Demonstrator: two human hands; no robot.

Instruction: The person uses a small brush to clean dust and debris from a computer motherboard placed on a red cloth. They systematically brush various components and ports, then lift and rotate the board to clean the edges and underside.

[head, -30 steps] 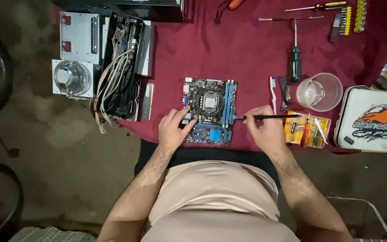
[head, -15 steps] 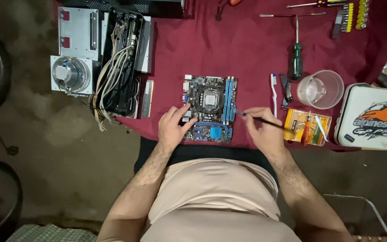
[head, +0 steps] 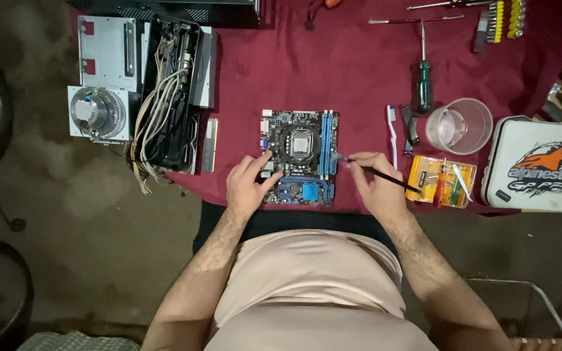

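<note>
a: the right hand (head: 377,185) is closed around a thin black brush (head: 385,177), bristle tip laid against the right edge of the motherboard (head: 300,156), just beside the blue memory slots. a second back the tip was held a bit further off that edge, so it's been brought in closer to the slots. looks like dust is being worked off that side of the board.

b: and the left hand (head: 247,185)?

a: not gripping anything. it's spread flat, fingers pressed on the lower left corner of the board, which hasn't been shifted at all. the board is kept steady near the front edge of the table (head: 333,71), on the dark red cloth.

b: what's sitting around it?

a: containers mostly on the right. a clear plastic cup (head: 458,125), whatever's inside can't be made out. a small clear case (head: 440,181) with orange-handled tools packed in it. a white zipped case (head: 541,166), shut, contents hidden. a toothbrush (head: 392,133) and a green-handled screwdriver (head: 423,83) are laid between. on the left, an opened pc chassis (head: 170,91) stuffed with cables, plus a round cooler fan (head: 97,112).
</note>
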